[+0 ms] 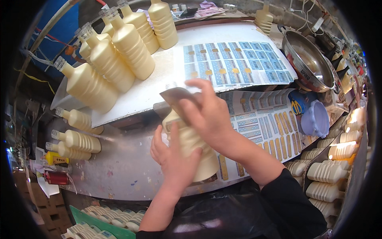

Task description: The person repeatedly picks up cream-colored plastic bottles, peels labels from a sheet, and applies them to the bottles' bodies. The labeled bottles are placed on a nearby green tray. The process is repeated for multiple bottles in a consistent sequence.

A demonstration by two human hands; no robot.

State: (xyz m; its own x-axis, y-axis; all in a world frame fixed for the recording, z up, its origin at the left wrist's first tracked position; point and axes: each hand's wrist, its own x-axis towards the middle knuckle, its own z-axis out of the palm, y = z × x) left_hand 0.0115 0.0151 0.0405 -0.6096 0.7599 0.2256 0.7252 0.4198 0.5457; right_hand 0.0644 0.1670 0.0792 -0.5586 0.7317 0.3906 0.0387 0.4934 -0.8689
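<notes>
Cream ribbed bottle [191, 147] sits at the centre of the frame, and we hold it with both hands over the grey worktable [119, 171]. Our left hand [173, 157] wraps its lower side, fingers curled around the ribs. Our right hand [209, 115] presses across its upper part, fingers closed on the bottle beside a flat grey piece [175, 97]. Sheets of blue labels [234, 61] lie in the upper middle; more cream bottles [115, 55] stand at upper left, and a metal bowl [308, 59] rests at upper right.
</notes>
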